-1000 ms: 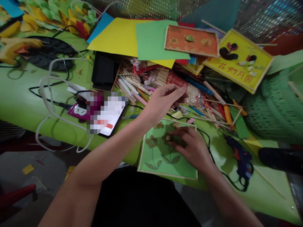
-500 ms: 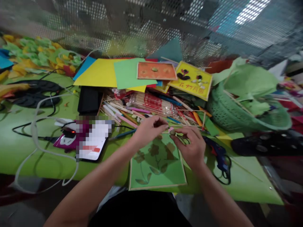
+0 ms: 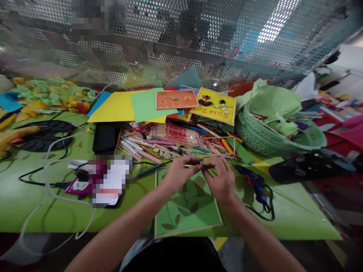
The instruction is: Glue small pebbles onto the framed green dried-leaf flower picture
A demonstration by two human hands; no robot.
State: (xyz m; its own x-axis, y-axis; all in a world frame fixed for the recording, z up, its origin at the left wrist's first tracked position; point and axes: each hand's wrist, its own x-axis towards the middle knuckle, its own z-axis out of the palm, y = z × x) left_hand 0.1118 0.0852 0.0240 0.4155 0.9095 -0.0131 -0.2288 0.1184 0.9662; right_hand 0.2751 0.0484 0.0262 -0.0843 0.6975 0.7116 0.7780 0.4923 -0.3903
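Observation:
My left hand [image 3: 180, 173] and my right hand [image 3: 221, 177] meet over the top edge of a green picture panel [image 3: 187, 217]. The panel has a thin pale wooden frame and dark, flat flower and leaf shapes. Right at the meeting fingertips is a small greenish pebble-like piece [image 3: 201, 163], mostly covered by them. My right thumb and fingers are closed on it. The left fingers are pinched together against the same spot; whether they grip the piece or something tiny on it is hidden.
A blue glue gun [image 3: 256, 189] lies to the right, near a green basket [image 3: 255, 134]. Sticks, pens and pebbles [image 3: 166, 154] fill the area behind. A phone [image 3: 112, 185], cables and a purple power strip [image 3: 82, 183] are at left. Two small framed pictures [image 3: 177, 100] lie on coloured paper.
Both hands have drawn closer together, and the pebble-like piece, plainer before with a pink spot by it, is now mostly covered. The camera view has tilted up slightly.

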